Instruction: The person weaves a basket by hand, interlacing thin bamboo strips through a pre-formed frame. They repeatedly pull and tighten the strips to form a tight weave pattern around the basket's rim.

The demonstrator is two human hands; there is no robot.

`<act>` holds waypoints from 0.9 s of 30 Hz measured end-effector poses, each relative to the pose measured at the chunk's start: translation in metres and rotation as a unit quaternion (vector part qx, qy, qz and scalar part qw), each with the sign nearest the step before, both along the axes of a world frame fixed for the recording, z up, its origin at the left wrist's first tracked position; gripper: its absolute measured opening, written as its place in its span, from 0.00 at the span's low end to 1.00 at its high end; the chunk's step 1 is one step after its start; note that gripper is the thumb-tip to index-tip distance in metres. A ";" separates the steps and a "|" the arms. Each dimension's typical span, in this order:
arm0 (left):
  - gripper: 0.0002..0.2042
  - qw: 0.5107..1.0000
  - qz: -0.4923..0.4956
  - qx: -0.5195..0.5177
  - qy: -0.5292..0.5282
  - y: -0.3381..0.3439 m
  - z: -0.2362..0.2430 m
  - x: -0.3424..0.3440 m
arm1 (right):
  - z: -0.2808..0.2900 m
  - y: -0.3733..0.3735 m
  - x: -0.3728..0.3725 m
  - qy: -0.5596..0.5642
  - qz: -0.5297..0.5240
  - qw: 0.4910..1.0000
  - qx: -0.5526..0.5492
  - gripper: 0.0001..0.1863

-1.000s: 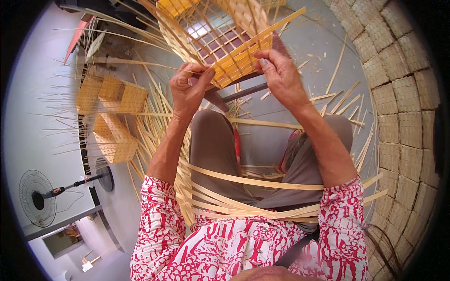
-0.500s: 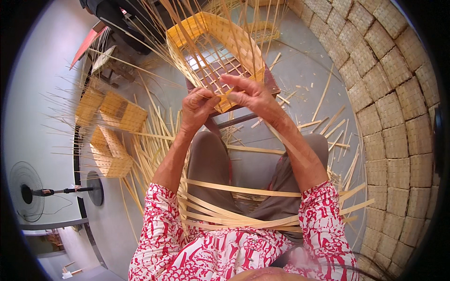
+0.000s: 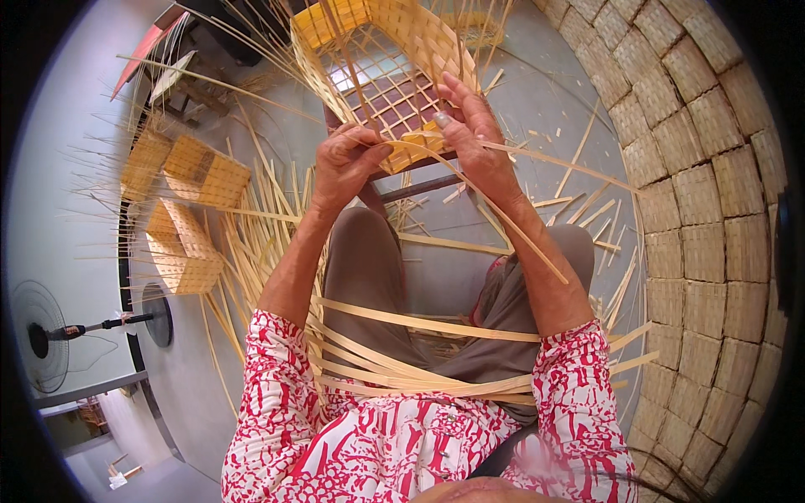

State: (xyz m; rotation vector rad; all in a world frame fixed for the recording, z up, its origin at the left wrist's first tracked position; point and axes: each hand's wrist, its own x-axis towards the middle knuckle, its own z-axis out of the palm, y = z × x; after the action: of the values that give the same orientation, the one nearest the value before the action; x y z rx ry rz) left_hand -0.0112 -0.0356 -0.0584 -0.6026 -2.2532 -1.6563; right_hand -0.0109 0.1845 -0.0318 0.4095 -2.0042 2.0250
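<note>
A half-woven yellow basket point(image 3: 436, 38) with open lattice base and tall upright strips rests on a dark red stool point(image 3: 411, 186) ahead of my knees. At its near left corner, my left hand point(image 3: 345, 166) is closed, thumb and forefinger pinching a pale weaving strip point(image 3: 436, 154) that arches right and hangs over my right forearm. My right hand point(image 3: 476, 138) lies at the near right corner, fingers stretched up along the basket wall. A second strip point(image 3: 579, 168) runs beneath its thumb and out past the wrist; the grip is partly hidden.
Loose strips point(image 3: 419, 369) lie across my lap, and more cover the floor point(image 3: 260, 201) on my left. Several small woven baskets point(image 3: 189, 247) stand there, near a fan point(image 3: 38, 339). Stacked woven pieces point(image 3: 704, 243) form a wall on the right. A low bench point(image 3: 180, 80) stands at far left.
My right hand has moved right, away from my left hand, and its fingers now point up along the basket wall. Strips now show across my right forearm and wrist. The left hand keeps its pinch.
</note>
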 end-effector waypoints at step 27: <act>0.04 0.991 0.024 0.128 -0.020 0.017 -0.009 0.002 | 0.011 0.034 -0.020 -0.126 -0.153 0.931 -0.305 0.10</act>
State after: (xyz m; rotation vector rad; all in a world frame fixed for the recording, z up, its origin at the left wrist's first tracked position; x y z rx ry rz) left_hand -0.0088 -0.0184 -0.0674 -0.4530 -2.0178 -1.9064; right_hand -0.0309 0.2185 -0.0205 -0.2879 -1.3189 2.4167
